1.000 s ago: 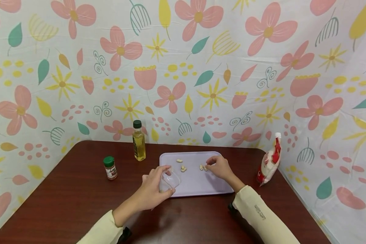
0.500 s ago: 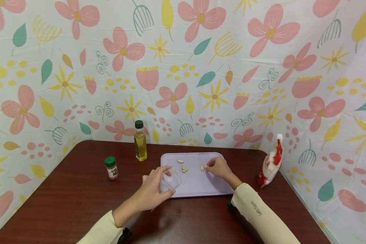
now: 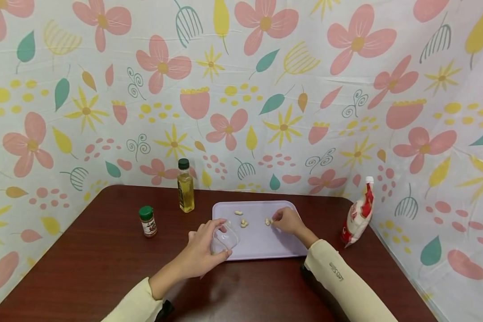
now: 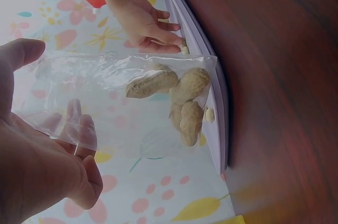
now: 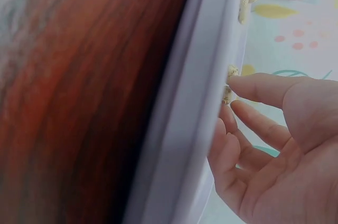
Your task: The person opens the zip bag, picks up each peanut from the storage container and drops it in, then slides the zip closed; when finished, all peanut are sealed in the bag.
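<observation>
My left hand (image 3: 203, 250) holds a clear plastic bag (image 4: 95, 86) at its mouth, over the tray's front left corner. Several peanuts (image 4: 191, 121) lie in the bottom of the bag. On the pale purple tray (image 3: 261, 246) are more loose peanuts (image 3: 244, 222), some at the back left and some by my right hand. My right hand (image 3: 290, 222) reaches down to the tray's right half. Its thumb and index finger pinch a peanut (image 5: 227, 95), partly hidden by the fingertips, while another peanut (image 5: 233, 70) lies right beside it.
A green-capped spice jar (image 3: 147, 222) and an oil bottle (image 3: 186, 188) stand left of the tray on the dark wooden table (image 3: 84, 250). To the right is a red and white pouch (image 3: 357, 217) with a white cap. Floral cloth (image 3: 225, 89) hangs behind the table.
The right fingertips have closed in on a peanut, which they now mostly cover in the head view. My left hand and the bag stay nearly still. The head view has shifted slightly.
</observation>
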Tool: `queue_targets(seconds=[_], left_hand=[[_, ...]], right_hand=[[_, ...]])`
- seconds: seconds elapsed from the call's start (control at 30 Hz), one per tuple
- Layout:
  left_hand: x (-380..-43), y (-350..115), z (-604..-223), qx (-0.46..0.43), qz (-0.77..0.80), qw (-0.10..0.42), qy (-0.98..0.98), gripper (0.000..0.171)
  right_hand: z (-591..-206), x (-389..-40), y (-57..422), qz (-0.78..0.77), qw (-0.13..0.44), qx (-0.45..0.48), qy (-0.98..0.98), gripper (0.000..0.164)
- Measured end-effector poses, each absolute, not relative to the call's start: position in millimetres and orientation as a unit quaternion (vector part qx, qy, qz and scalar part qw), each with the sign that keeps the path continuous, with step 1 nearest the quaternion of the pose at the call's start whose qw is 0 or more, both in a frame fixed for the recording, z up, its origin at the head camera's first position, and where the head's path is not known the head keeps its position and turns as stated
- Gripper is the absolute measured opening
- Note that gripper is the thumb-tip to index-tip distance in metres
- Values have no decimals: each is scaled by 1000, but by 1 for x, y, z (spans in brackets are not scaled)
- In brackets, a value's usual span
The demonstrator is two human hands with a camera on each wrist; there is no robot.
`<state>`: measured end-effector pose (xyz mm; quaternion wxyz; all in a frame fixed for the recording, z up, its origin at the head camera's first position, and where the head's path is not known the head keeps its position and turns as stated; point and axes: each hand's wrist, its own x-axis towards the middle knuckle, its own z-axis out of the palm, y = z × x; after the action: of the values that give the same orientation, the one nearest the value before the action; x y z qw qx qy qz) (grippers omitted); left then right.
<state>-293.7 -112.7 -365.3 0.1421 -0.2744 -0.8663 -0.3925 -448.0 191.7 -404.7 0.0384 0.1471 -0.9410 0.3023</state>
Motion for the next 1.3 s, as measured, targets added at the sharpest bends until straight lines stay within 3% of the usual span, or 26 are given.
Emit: queue_targets(seconds=[0.8,1.3], left_hand=[[-293,-110,-365,-273,-395,139,-866,71],[-291,-109,-365,-274,-398,134,-865,71]], right_hand=[[-406,-445,197,307,12,174,-936,7],[-390,-420,194,347,25,191,-918,11]])
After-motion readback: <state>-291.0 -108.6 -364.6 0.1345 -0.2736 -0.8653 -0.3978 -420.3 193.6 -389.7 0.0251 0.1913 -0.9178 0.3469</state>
